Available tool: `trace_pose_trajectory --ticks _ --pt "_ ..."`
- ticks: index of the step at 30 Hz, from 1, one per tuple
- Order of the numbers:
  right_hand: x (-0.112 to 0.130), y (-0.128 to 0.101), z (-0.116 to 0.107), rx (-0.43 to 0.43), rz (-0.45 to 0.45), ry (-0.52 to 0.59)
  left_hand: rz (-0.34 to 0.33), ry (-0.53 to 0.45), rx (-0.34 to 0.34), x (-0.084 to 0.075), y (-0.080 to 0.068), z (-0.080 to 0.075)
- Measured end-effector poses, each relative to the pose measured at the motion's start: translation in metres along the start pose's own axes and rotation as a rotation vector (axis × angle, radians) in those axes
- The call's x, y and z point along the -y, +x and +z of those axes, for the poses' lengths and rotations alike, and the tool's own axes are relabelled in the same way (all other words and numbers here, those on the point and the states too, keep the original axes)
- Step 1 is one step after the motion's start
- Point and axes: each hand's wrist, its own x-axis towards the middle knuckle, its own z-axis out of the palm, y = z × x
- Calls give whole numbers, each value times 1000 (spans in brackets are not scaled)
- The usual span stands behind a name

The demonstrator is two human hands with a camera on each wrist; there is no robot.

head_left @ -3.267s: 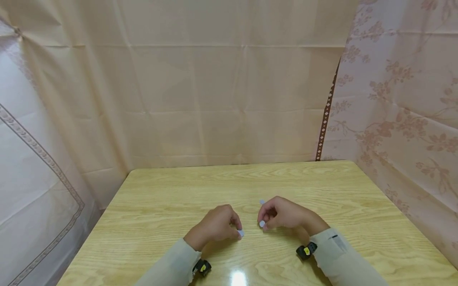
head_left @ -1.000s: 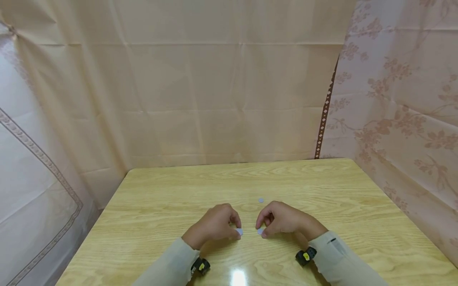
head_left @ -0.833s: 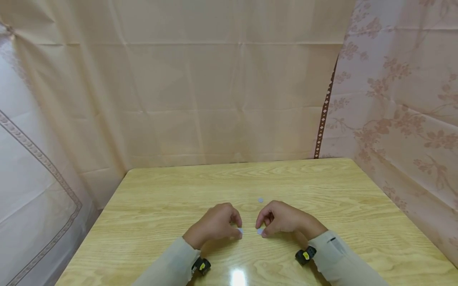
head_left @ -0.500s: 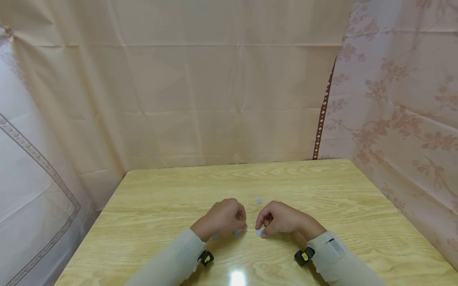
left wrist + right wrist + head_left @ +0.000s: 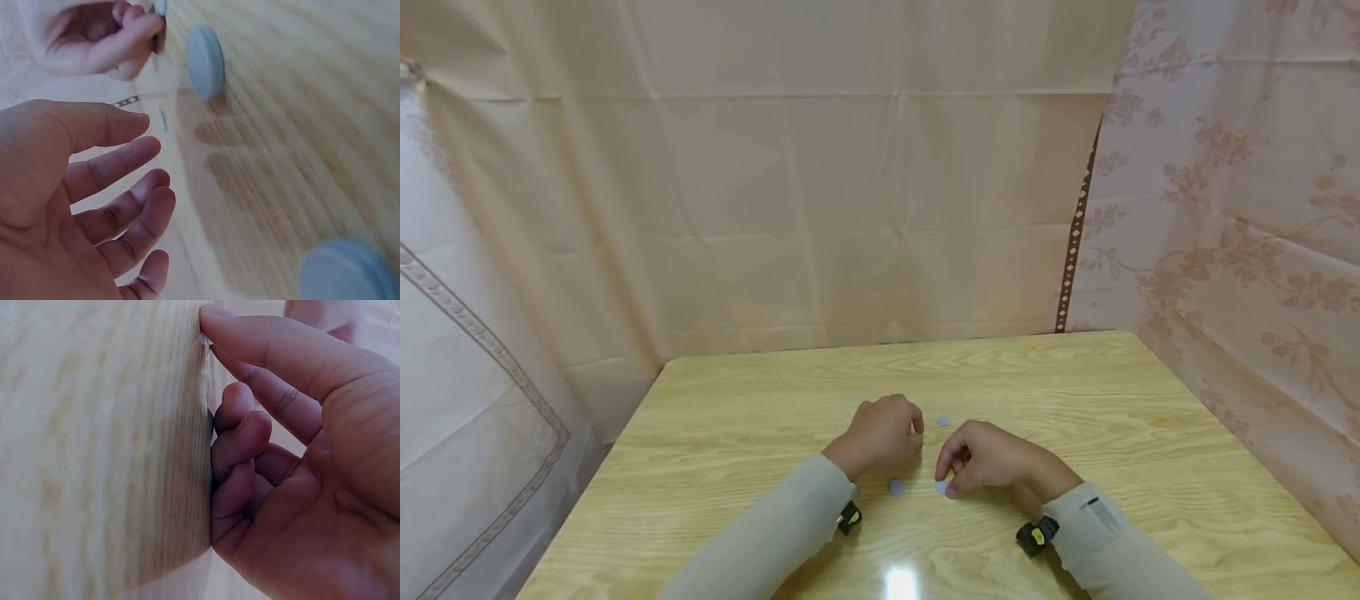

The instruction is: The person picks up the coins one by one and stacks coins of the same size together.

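Note:
My right hand (image 5: 988,457) pinches a small pale disc (image 5: 942,487) between thumb and fingertips, low at the tabletop; only its edge shows beside the thumb (image 5: 250,337) in the right wrist view. Above the table, my left hand (image 5: 887,433) holds nothing, its fingers (image 5: 119,212) loosely bent. One grey-blue disc (image 5: 896,487) lies on the wood just nearer than that hand, and a similar disc (image 5: 943,422) lies beyond both hands. Another round disc (image 5: 344,272) sits at the lower right of the left wrist view, hidden from the head camera by the left arm.
The wood-grain table (image 5: 760,400) reaches back to a beige curtain (image 5: 850,208). Flowered cloth (image 5: 1247,208) hangs along the right side and white cloth (image 5: 460,400) along the left. Each wrist wears a black camera strap (image 5: 1037,536).
My left hand has let go of its disc, which stays on the table, and has moved forward and right toward the far disc. My right hand earlier lowered its disc to the table and now stays still.

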Motion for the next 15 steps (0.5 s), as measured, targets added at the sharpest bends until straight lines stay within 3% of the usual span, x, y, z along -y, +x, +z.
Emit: trace_pose_trajectory --ticks 9,15 --pt "-1 0 0 0 10 5 1 84 -26 3 27 5" --pt "0 0 -1 0 12 10 9 40 -32 2 40 8"
